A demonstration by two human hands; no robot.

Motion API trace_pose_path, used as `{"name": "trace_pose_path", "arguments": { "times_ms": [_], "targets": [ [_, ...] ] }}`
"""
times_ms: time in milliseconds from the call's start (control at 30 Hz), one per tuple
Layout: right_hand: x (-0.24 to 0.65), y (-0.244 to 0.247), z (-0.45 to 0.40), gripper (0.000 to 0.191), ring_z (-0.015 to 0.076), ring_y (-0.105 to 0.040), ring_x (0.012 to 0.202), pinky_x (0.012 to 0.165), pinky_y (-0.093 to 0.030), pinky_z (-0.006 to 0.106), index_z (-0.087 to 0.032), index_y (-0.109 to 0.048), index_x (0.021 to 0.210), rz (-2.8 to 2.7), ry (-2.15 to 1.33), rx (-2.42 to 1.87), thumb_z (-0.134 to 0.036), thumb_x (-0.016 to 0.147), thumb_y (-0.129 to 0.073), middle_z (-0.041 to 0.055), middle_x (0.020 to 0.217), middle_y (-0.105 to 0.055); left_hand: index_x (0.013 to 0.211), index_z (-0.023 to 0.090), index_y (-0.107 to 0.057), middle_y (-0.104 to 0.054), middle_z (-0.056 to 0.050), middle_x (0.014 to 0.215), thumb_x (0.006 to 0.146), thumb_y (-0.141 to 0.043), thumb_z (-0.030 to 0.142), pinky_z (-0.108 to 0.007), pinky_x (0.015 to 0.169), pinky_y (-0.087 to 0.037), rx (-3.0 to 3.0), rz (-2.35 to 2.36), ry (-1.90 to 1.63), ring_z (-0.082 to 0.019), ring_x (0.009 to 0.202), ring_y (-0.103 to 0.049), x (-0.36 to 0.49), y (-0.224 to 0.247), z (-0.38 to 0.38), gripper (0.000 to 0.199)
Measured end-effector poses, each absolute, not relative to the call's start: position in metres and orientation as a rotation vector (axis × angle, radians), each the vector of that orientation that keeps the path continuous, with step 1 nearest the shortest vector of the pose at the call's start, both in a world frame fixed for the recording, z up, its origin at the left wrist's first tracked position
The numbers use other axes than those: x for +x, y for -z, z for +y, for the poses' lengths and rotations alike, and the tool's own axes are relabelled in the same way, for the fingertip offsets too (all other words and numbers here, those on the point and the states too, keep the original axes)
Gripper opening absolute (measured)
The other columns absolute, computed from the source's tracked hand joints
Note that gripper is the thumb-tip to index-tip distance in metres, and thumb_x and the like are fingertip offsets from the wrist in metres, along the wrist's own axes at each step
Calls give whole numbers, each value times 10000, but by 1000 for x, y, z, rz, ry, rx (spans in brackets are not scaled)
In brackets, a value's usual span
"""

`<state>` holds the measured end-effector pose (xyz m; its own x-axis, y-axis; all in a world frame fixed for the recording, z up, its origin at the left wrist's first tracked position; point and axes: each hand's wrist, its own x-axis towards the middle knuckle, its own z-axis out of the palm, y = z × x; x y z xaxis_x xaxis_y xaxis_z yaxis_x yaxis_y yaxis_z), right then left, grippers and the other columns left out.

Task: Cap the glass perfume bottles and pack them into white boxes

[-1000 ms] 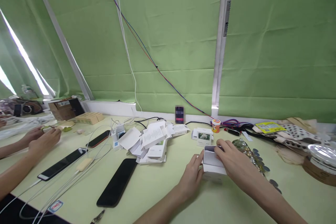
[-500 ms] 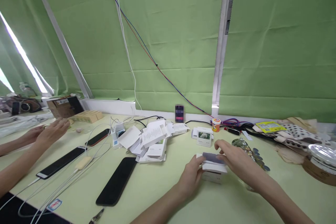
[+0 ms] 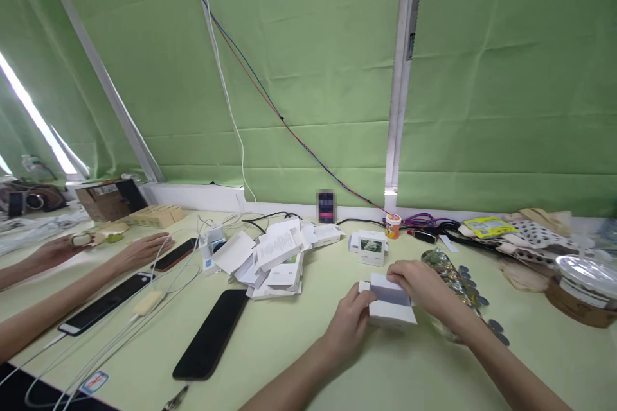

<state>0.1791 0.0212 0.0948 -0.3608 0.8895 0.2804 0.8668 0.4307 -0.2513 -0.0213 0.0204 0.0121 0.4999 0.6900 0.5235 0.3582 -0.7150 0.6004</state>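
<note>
A small white box (image 3: pixel 391 313) with its top flaps raised is between my two hands at the lower centre-right. My left hand (image 3: pixel 348 321) grips its left side, thumb on the upper edge. The fingers of my right hand (image 3: pixel 418 282) are pinched on a raised flap at the back right. Beyond them stands a white box with a flower picture (image 3: pixel 371 250). To the left lies a heap of flattened and folded white boxes (image 3: pixel 277 253). Beside my right wrist is a clear bag of shiny discs (image 3: pixel 446 270), with loose grey discs (image 3: pixel 482 300) along it.
A black phone (image 3: pixel 212 334) lies left of my forearm. Cables, a power bank (image 3: pixel 148 303) and more phones lie farther left, by another person's hands (image 3: pixel 139 253). An orange tub (image 3: pixel 393 226) stands at the back; a lidded container (image 3: pixel 583 289) is at right.
The flaps of the held box now stand wider apart, and its inside shows more. The other person's hands have separated, one moving right toward a phone. The view has shifted slightly.
</note>
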Motion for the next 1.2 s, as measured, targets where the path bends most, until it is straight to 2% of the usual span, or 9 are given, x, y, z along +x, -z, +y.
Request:
{"name": "trace_pose_path", "arguments": {
  "times_ms": [100,300,533,667,767,900,967,1067,1200],
  "targets": [
    [184,-84,31,332,155,-631,594,524,-390,210,-202,-654,624,-2326,-201,-1463,-144,887,-460,-15,611,-682,1061,218,-575,-571,-59,990,779,-397,-22,-260,730,-454,2351,884,-1037,-177,849,-557,-22,-13,21,411],
    [182,-90,25,283,191,-648,842,707,-464,277,-190,-714,838,-2262,-87,-1444,-161,921,-445,59,912,-711,1151,245,-552,-558,-69,1067,833,-447,44,-303,822,-473,2292,942,-975,-202,956,-561,-21,-16,23,391],
    [172,-87,21,259,256,-624,806,662,-433,324,-170,-724,667,-2397,113,-1447,-96,864,-571,90,751,-706,1199,245,-598,-305,-105,1458,866,-505,202,-410,1031,-392,2231,797,-1126,-256,1191,-492,-26,-21,22,349],
    [171,-76,25,237,247,-623,779,669,-423,322,-152,-711,691,-2377,153,-1427,-61,858,-570,85,729,-699,1205,225,-604,-504,-90,1372,935,-406,346,-469,1128,-248,2065,722,-1306,-286,1373,-317,-28,-40,27,355],
    [174,-71,26,241,251,-615,793,693,-427,335,-154,-701,693,-2324,118,-1397,-59,861,-556,85,739,-695,1166,212,-627,-634,-86,1235,921,-480,369,-426,1057,-358,1898,836,-1155,-269,1226,-509,-17,-53,31,326],
    [180,-60,22,260,258,-608,813,732,-454,366,-170,-702,791,-2198,-7,-1342,-131,917,-479,84,771,-693,1092,175,-670,-684,-98,1099,728,-745,312,-381,935,-448,1947,926,-993,-272,1031,-609,-2,-49,32,397],
    [181,-48,16,250,250,-611,888,796,-471,371,-196,-681,950,-2109,-99,-1298,-205,953,-431,78,889,-701,1169,192,-626,-656,-86,1120,767,-709,284,-364,942,-439,2001,908,-1002,-252,1047,-590,-1,-41,30,421],
    [177,-22,6,332,241,-591,1056,880,-487,361,-207,-520,1225,-1922,-254,-1273,-365,978,-366,106,1159,-630,1283,230,-511,-574,-78,1193,878,-567,269,-355,956,-420,2055,873,-992,-229,1082,-547,-3,-28,28,410],
    [161,12,-1,465,253,-609,1056,872,-508,356,-190,-392,1270,-1553,-499,-1291,-523,951,-336,130,1226,-571,1227,194,-461,-510,-92,1152,954,-431,364,-351,910,-424,2004,853,-1018,-221,1023,-523,0,-15,26,324]
  ]
}}
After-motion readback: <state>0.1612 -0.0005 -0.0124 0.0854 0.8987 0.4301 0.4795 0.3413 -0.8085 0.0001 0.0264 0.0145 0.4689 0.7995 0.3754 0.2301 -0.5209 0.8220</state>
